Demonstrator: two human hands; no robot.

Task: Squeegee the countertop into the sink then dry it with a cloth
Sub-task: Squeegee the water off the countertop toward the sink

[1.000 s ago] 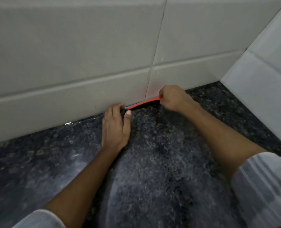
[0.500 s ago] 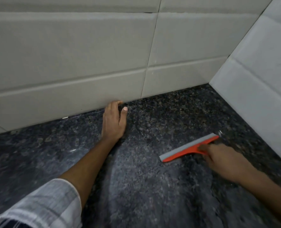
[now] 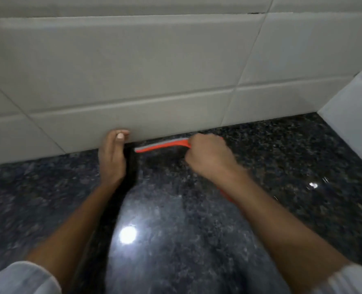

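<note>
At wall base: right hand (image 3: pixel 209 154) grips squeegee (image 3: pixel 162 146).

No text, label, brand mark, number or sign can be read anywhere in the view. The orange squeegee (image 3: pixel 163 146) carries no legible marking on the part that shows beyond the fingers, the tiled wall (image 3: pixel 133 81) is plain, and the speckled countertop (image 3: pixel 197 240) bears only light reflections.
</note>
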